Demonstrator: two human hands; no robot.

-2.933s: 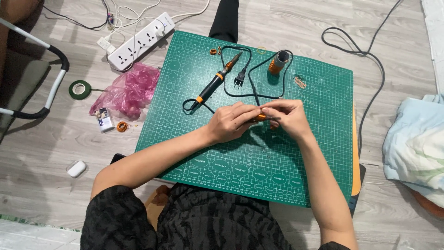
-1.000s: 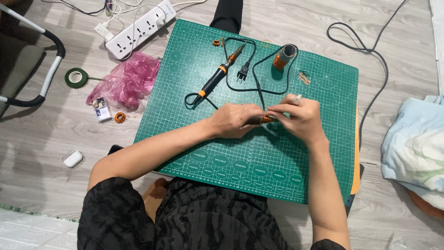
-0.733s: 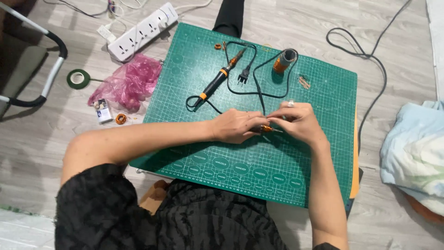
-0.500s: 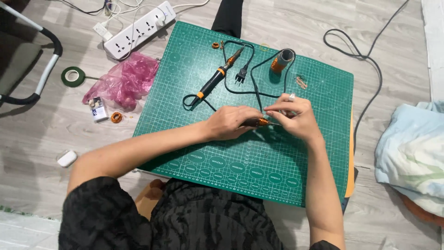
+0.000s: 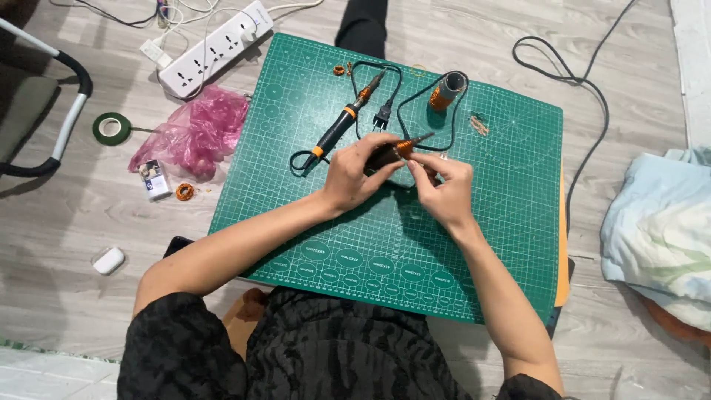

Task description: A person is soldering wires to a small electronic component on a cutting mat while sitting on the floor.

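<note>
A black-and-orange soldering iron is gripped in the left hand above the middle of the green cutting mat, its long axis running up and to the right, tip away from the body. The right hand is pinched narrowly at the iron's orange collar, touching it; whether anything is held between those fingertips cannot be told.

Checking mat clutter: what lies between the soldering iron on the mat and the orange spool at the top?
In the head view, between the soldering iron and the orange spool lie the black plug and loops of its black cord; otherwise bare green cutting mat.
</note>
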